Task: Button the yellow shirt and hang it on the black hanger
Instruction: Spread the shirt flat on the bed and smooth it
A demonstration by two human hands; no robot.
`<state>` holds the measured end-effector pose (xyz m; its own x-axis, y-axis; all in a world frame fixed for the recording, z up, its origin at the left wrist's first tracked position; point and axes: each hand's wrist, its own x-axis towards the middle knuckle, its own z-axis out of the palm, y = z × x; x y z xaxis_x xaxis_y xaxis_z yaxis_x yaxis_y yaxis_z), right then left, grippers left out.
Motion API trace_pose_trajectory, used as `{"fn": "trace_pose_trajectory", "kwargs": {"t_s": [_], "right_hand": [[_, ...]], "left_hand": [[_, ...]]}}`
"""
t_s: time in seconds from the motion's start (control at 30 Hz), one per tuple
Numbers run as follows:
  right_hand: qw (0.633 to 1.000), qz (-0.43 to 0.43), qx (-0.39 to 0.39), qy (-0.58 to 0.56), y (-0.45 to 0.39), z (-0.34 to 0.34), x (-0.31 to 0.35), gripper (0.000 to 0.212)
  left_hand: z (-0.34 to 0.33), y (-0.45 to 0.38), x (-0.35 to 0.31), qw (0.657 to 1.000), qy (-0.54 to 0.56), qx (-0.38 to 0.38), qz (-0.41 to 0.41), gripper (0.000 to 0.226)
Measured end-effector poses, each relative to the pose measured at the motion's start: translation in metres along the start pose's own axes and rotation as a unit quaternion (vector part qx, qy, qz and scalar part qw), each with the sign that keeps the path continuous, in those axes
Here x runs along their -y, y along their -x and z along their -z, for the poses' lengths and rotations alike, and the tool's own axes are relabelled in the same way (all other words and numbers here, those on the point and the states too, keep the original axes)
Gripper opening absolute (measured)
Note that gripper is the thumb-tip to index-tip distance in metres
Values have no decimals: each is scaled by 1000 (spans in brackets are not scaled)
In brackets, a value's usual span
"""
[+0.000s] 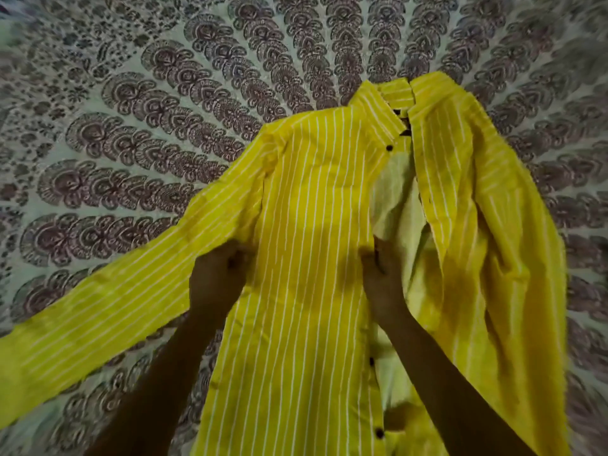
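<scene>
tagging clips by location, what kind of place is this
Probably a bedroom at home: the yellow shirt lies spread on a printed bedsheet that fills the view. No hanger or furniture shows.

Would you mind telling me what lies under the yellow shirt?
The yellow shirt lies on a patterned bedsheet, which shows all around it. Through the open front only the shirt's pale inside shows. Anything beneath the fabric is covered; no hanger is visible.

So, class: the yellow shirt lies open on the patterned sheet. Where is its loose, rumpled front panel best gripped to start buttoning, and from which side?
Judging by its pose, pinch the yellow shirt at the buttonhole edge of the loose panel, coming from the open middle gap. That edge is straight and exposed; the rest is bunched. The right hand is nearest.
</scene>
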<state>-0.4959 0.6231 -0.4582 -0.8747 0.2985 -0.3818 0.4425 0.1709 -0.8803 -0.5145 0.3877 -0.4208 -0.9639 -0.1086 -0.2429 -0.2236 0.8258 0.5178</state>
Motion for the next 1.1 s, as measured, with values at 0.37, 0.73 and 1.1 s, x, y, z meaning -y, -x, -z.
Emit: {"fn": "trace_pose_trajectory", "kwargs": {"t_s": [0.37,0.73,1.1], "right_hand": [[963,-149,-145,-174,31,33,17,31],[986,-129,-67,-77,14,34,9,10],[982,-131,-84,-109,-72,29,60,32]], "left_hand": [[-8,92,23,986,52,75,136,52],[2,88,42,984,44,92,146,40],[-1,36,-16,989,-115,-72,55,17]]}}
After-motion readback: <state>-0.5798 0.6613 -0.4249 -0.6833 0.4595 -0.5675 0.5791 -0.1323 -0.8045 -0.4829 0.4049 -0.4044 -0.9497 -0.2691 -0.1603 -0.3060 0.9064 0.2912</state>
